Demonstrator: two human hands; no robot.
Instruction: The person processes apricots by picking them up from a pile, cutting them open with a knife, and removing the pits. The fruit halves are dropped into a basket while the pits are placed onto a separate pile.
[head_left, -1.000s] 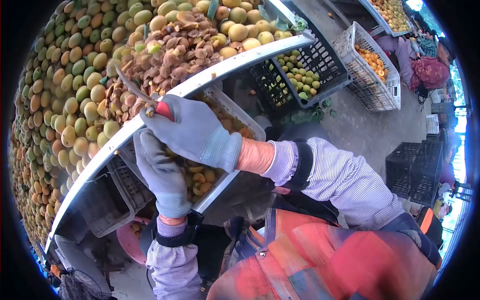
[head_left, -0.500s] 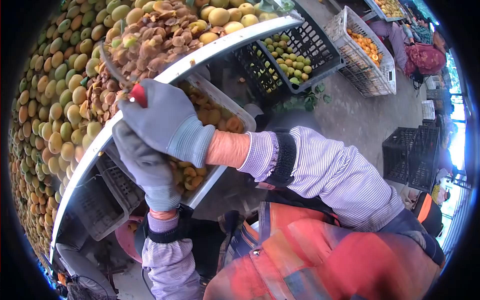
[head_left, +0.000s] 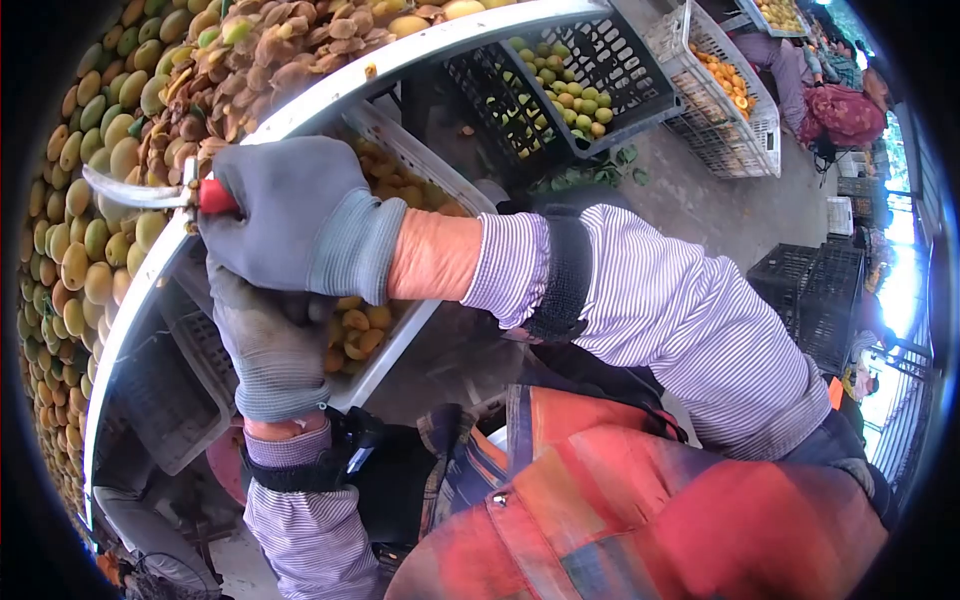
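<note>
My right hand (head_left: 290, 215), in a grey glove, is closed round the red handle of a curved-blade knife (head_left: 135, 192). The blade points left over the white rim of the fruit table (head_left: 130, 300), and a small metal crosspiece sits where it meets the handle. Just below and touching it is my left hand (head_left: 270, 345), in a soiled grey glove, its fingers curled and mostly covered by the right hand. Whatever it may hold is hidden. Yellow-green, apricot-like fruit (head_left: 75, 265) and a heap of brown flattened pieces (head_left: 265, 55) lie on the table beyond.
Under the rim, a white crate (head_left: 440, 165) holds cut orange fruit (head_left: 355, 335). A black crate (head_left: 640, 110) contains greenish fruit. Farther right are a white crate of orange pieces (head_left: 715, 130), stacked black crates (head_left: 810, 290) and a person in a red top (head_left: 845, 112).
Both hands have moved slightly left, and the right wrist has turned. The knife, which pointed up over the brown pieces, now points left with its blade across the rim.
</note>
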